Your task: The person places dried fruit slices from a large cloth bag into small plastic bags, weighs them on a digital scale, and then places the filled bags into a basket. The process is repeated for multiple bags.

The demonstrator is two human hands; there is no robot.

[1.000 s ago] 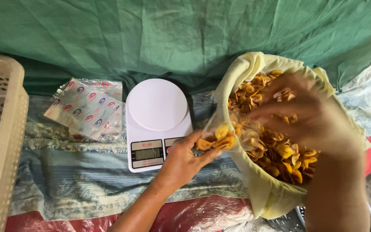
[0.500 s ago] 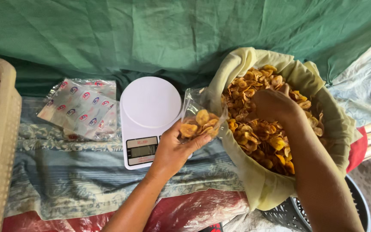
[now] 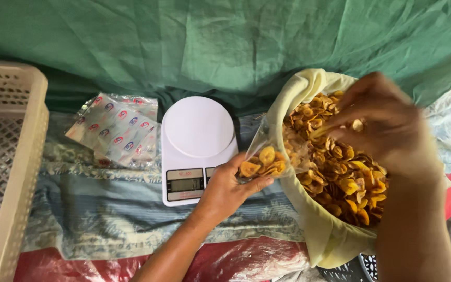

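Beside my left hand (image 3: pixel 225 190), which grips a small clear bag (image 3: pixel 267 159) of banana chips, my right hand (image 3: pixel 387 125) has lifted from the big sack (image 3: pixel 309 230), fingers pinching chips, now moving toward the bag to top it up.

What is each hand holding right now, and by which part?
The left hand grips a small clear bag of chips by its lower part, from underneath. The right hand pinches a few chips over the big sack; motion blur hides the exact hold.
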